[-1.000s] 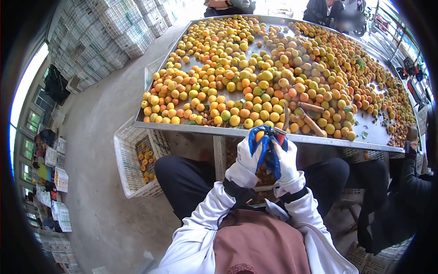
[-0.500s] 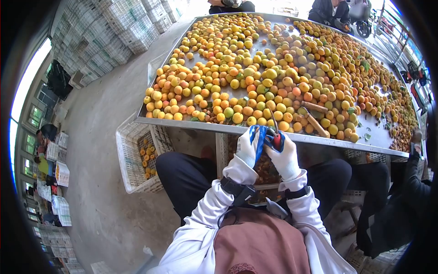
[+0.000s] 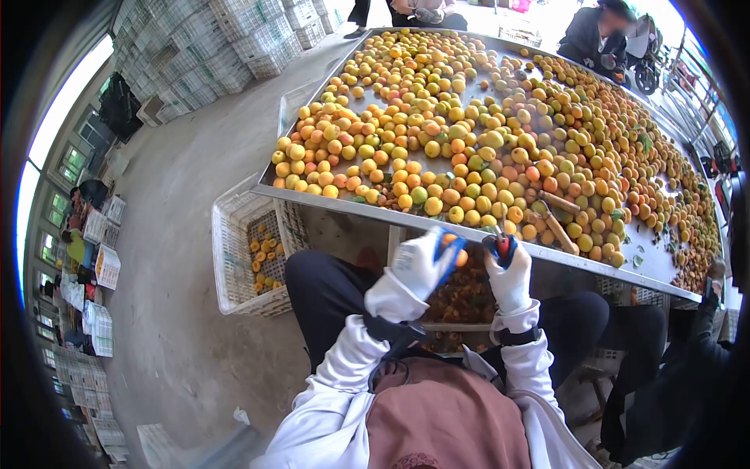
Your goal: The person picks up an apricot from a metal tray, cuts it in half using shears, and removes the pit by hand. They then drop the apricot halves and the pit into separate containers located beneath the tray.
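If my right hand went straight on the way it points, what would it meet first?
Probably the table rim; if your right hand is already above that, the fruit just beyond. Depth is unclear here.

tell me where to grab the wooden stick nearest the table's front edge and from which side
Probably around its middle, from above and the near side: the stick is long and round, lies uncovered among the fruit and slants toward the table's front edge, so a grip could close across it. The right hand is nearest but holds a red handle.
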`<state>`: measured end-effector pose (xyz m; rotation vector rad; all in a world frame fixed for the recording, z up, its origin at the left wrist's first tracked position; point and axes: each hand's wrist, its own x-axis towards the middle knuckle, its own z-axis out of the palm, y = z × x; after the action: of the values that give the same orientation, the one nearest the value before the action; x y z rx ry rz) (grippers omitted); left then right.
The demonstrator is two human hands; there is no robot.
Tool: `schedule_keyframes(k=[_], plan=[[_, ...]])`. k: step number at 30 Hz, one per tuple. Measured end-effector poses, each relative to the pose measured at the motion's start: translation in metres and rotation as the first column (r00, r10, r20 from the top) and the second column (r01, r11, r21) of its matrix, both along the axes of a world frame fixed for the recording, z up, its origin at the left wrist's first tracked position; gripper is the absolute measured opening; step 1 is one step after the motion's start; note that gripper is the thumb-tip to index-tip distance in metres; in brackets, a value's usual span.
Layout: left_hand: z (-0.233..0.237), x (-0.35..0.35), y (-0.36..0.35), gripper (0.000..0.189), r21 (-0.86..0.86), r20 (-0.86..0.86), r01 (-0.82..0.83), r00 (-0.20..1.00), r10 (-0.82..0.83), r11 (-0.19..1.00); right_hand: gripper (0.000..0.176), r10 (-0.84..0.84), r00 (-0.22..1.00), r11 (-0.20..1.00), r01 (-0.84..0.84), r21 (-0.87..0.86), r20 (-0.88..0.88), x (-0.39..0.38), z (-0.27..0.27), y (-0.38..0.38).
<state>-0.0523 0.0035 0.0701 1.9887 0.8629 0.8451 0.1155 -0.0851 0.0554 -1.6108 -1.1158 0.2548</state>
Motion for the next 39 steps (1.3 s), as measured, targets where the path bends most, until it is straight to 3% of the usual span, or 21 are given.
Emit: schedule_keyframes(k=[5, 7, 8, 9, 10, 12, 13, 15, 19, 20, 21, 23, 25, 26, 29, 30, 33, 34, 36, 37, 39], plan=[[0.062, -0.107, 0.038, 0.02, 0.143, 0.034, -0.408, 0.913, 0.408, 0.902, 0.017, 0.037, 0.999, 0.996, -0.035, -0.081, 0.027, 0.003, 0.01, -0.007], [0.057, -0.173, 0.065, 0.03, 0.059, -0.135, -0.631, 0.763, 0.632, 0.774, 0.02, 0.064, 0.997, 0.995, -0.062, -0.072, 0.031, 0.008, 0.002, -0.008], [0.058, -0.205, 0.075, 0.036, 0.419, -0.262, -0.588, 0.651, 0.713, 0.691, 0.022, 0.09, 0.992, 0.988, -0.077, -0.134, 0.086, 0.009, 0.001, -0.01], [0.06, -0.225, 0.081, 0.043, 0.722, -0.322, -0.42, 0.5, 0.804, 0.551, 0.023, 0.119, 0.983, 0.977, -0.09, -0.196, 0.139, 0.01, 0.001, -0.01], [0.063, -0.229, 0.083, 0.043, 0.731, -0.326, -0.407, 0.497, 0.804, 0.548, 0.023, 0.146, 0.98, 0.964, -0.11, -0.242, 0.136, 0.01, 0.007, -0.011], [0.07, -0.231, 0.09, 0.054, 0.926, -0.268, -0.2, 0.248, 0.931, 0.32, 0.022, 0.136, 0.982, 0.965, -0.1, -0.243, 0.133, 0.014, 0.003, -0.013], [0.073, -0.223, 0.099, 0.055, 0.838, -0.261, -0.304, 0.507, 0.821, 0.454, 0.021, 0.132, 0.981, 0.963, -0.092, -0.255, 0.146, 0.015, 0.003, -0.014], [0.068, -0.183, 0.12, 0.051, 0.782, -0.244, -0.241, 0.731, 0.637, 0.575, 0.019, 0.128, 0.987, 0.963, -0.102, -0.248, 0.094, 0.017, 0.008, -0.015], [0.058, -0.056, 0.157, 0.036, 0.445, -0.452, 0.012, 0.866, 0.213, 0.896, 0.017, 0.06, 0.996, 0.985, -0.05, -0.164, 0.06, 0.024, 0.009, -0.018], [0.046, -0.026, 0.167, 0.035, 0.43, -0.451, 0.129, 0.888, 0.088, 0.894, 0.018, 0.044, 0.998, 0.984, -0.036, -0.173, 0.043, 0.027, 0.008, -0.019], [0.033, 0.002, 0.176, 0.034, 0.415, -0.448, 0.247, 0.893, -0.039, 0.876, 0.018, 0.027, 0.999, 0.983, -0.022, -0.184, 0.025, 0.029, 0.006, -0.021], [0.025, 0.057, 0.185, 0.03, 0.38, -0.585, 0.366, 0.807, -0.086, 0.849, 0.019, 0.014, 1.0, 0.981, -0.01, -0.191, 0.019, 0.034, 0.0, -0.026], [-0.005, 0.099, 0.204, 0.03, 0.375, -0.656, 0.394, 0.753, -0.061, 0.839, 0.019, 0.008, 1.0, 0.99, -0.004, -0.139, 0.028, 0.037, -0.008, -0.029], [-0.029, 0.107, 0.215, 0.033, 0.512, -0.626, 0.43, 0.779, -0.019, 0.744, 0.02, 0.014, 1.0, 0.99, -0.01, -0.144, 0.024, 0.038, -0.006, -0.031], [-0.024, 0.124, 0.207, 0.032, 0.424, -0.772, 0.507, 0.636, 0.006, 0.751, 0.023, 0.008, 1.0, 0.992, -0.01, -0.126, -0.015, 0.042, -0.006, -0.034], [-0.023, 0.134, 0.209, 0.03, 0.337, -0.793, 0.454, 0.609, -0.011, 0.824, 0.025, 0.01, 1.0, 0.991, -0.012, -0.132, -0.016, 0.043, -0.005, -0.034], [-0.02, 0.139, 0.209, 0.029, 0.327, -0.813, 0.423, 0.582, 0.023, 0.845, 0.026, 0.007, 1.0, 0.99, -0.011, -0.144, -0.028, 0.043, 0.0, -0.036], [-0.018, 0.136, 0.207, 0.029, 0.325, -0.817, 0.428, 0.577, 0.022, 0.843, 0.026, 0.004, 0.999, 0.99, -0.009, -0.143, -0.035, 0.042, 0.0, -0.037], [-0.011, 0.13, 0.204, 0.041, 0.316, -0.895, 0.555, 0.444, 0.047, 0.769, 0.026, 0.049, 0.999, 0.99, -0.05, -0.135, -0.011, 0.043, 0.0, -0.036], [-0.036, 0.121, 0.221, 0.046, 0.375, -0.851, 0.538, 0.522, 0.051, 0.754, 0.026, 0.047, 0.999, 0.99, -0.048, -0.129, -0.01, 0.043, 0.001, -0.037], [-0.016, 0.116, 0.211, 0.047, 0.242, -0.788, 0.319, 0.615, -0.006, 0.916, 0.025, 0.049, 0.998, 0.992, -0.053, -0.111, -0.035, 0.041, 0.001, -0.038]])
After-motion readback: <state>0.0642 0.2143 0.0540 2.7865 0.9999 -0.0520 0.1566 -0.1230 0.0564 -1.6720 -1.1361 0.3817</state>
